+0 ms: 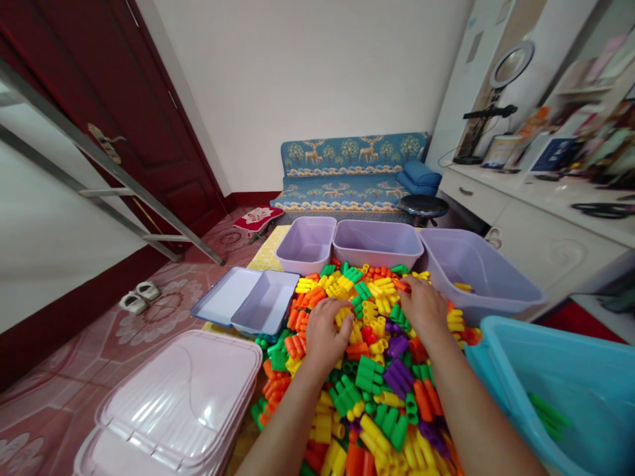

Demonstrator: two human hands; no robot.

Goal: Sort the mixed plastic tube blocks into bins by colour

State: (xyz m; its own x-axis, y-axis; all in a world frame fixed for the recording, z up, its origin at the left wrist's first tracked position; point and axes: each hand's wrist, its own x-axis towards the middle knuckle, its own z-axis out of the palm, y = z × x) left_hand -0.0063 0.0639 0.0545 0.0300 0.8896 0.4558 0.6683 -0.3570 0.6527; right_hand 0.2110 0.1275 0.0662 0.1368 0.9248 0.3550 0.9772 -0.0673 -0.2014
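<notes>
A heap of plastic building blocks (368,374) in yellow, green, orange, purple and red lies in front of me. My left hand (327,334) rests over the heap's left part, its fingers curved and the thumb apart, with yellow blocks between and beneath them. Over the heap's upper right, my right hand (424,307) reaches down with thumb and fingers apart. Its fingertips are beside an orange block (401,285); whether they touch it is unclear. Several green blocks (399,316) lie just below that hand.
Behind the heap stand three lilac bins, left (305,262), middle (380,258) and right (491,301); the right one holds a yellow block. A turquoise tub (560,334) contains green pieces. An open shallow case (265,301) and stacked pink lids (183,390) sit left.
</notes>
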